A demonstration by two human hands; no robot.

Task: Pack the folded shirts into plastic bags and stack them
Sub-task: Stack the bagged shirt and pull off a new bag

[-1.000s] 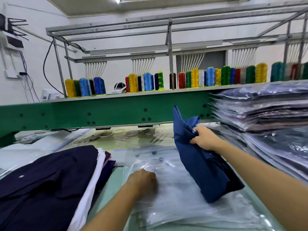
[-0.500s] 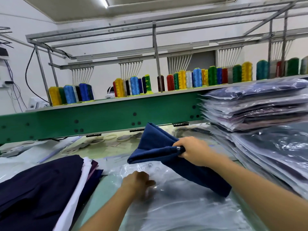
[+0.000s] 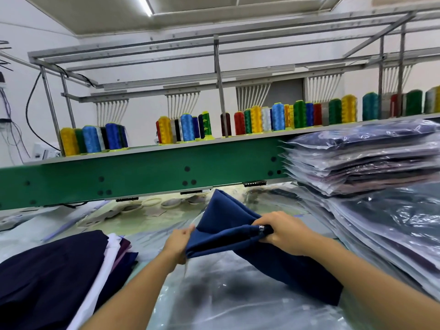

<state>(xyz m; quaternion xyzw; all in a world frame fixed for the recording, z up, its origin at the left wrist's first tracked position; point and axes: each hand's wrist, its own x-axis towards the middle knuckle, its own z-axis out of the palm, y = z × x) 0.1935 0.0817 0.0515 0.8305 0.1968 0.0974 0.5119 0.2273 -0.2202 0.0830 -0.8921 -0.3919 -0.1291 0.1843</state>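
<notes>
Right hand [image 3: 283,232] clenches the blue shirt [image 3: 228,220] by its bunched edge, left hand [image 3: 179,241] pinches its left corner, garment held just above the plastic bags [image 3: 226,296], and that loosening fold could collapse and snag entering a bag.

Only two forearms and two hands of the person are shown. The left forearm [image 3: 133,289] and the right forearm [image 3: 369,279] are seen bare along their whole visible length, down to the lower edge of the picture. The left hand [image 3: 179,241] and the right hand [image 3: 283,234] are likewise bare. Finer detail of the fingers is lost to blur.
</notes>
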